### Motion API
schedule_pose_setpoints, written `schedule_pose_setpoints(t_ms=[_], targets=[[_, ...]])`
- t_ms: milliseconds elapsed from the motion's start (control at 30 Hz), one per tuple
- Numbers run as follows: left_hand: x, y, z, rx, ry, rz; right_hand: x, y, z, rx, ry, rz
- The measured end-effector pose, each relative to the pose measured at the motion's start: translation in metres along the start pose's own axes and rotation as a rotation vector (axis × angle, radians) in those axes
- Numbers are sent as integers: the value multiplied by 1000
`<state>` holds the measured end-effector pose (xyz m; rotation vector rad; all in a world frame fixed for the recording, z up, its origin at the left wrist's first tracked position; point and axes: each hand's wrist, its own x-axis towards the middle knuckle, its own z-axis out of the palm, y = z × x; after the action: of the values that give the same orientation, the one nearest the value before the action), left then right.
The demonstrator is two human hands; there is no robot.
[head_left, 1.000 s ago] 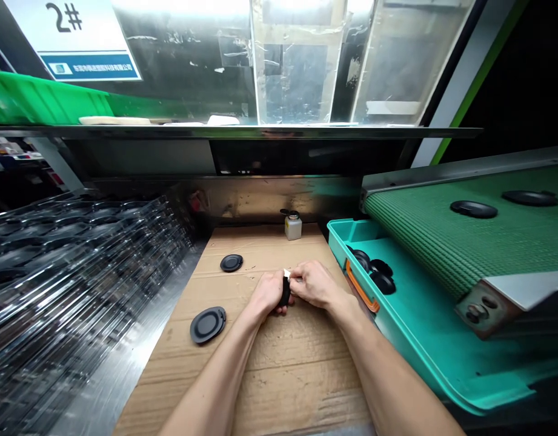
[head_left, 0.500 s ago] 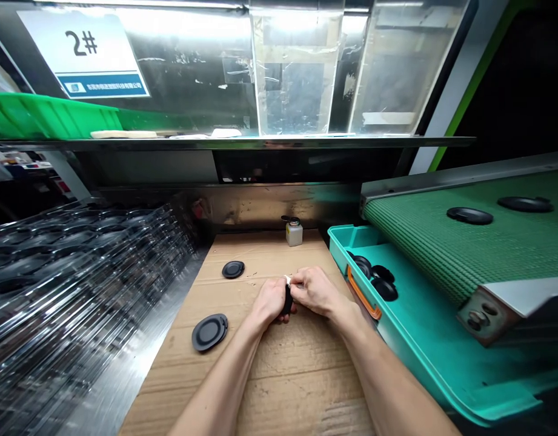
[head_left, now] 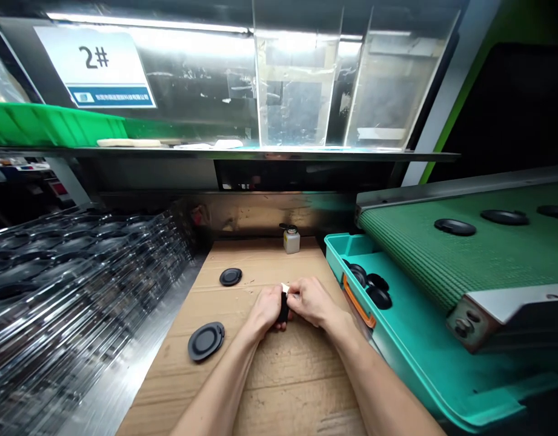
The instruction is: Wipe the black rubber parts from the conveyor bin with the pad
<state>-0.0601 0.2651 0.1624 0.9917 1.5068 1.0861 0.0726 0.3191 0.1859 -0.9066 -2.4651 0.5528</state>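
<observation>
My left hand (head_left: 266, 309) and my right hand (head_left: 311, 301) meet over the middle of a cardboard sheet (head_left: 279, 369). The left hand's fingers are closed round a black round part (head_left: 284, 307) held on edge. The right hand pinches a small white piece (head_left: 286, 289) at the top of that part. Two more black round parts lie flat on the cardboard: one (head_left: 206, 341) left of my left forearm, a smaller-looking one (head_left: 230, 277) farther back.
A teal tray (head_left: 410, 345) at the right holds several black parts (head_left: 372, 286) and an orange-handled tool (head_left: 358, 301). Above it a green conveyor belt (head_left: 469, 254) carries more black parts. A small bottle (head_left: 291, 239) stands at the back. Stacked clear blister trays (head_left: 74, 284) fill the left.
Both hands keep the same hold on the black part and stay put. The camera has tilted slightly, shifting the scene downward in the view; the parts on the belt have moved left.
</observation>
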Motion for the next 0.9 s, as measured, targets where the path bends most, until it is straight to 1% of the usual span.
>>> schedule_pose_setpoints(t_ms=[33,67,133,200,233,300,400,533,733,900], targets=[[1,0,-1,-32,9,-19,0,0,1,13,-3,9],[2,1,-2,-87,31,-40,1,0,1,22,22,8],[4,5,-8,-269,70,-104,3,2,0,26,148,-10],[5,10,-19,-514,61,-211,5,6,-3,20,301,-11],[5,13,-24,-639,31,-270,5,9,-4,14,365,-1],[5,17,-35,-876,-62,-372,6,16,-6,-4,446,37],[5,18,-45,-1095,-145,-436,6,27,-6,-52,486,100],[7,15,-47,-1153,-147,-444,6,33,-5,-92,476,129],[7,15,-45,-1193,-161,-466,5,30,-4,-106,467,136],[9,13,-44,-1196,-143,-472,5,32,-1,-125,457,156]])
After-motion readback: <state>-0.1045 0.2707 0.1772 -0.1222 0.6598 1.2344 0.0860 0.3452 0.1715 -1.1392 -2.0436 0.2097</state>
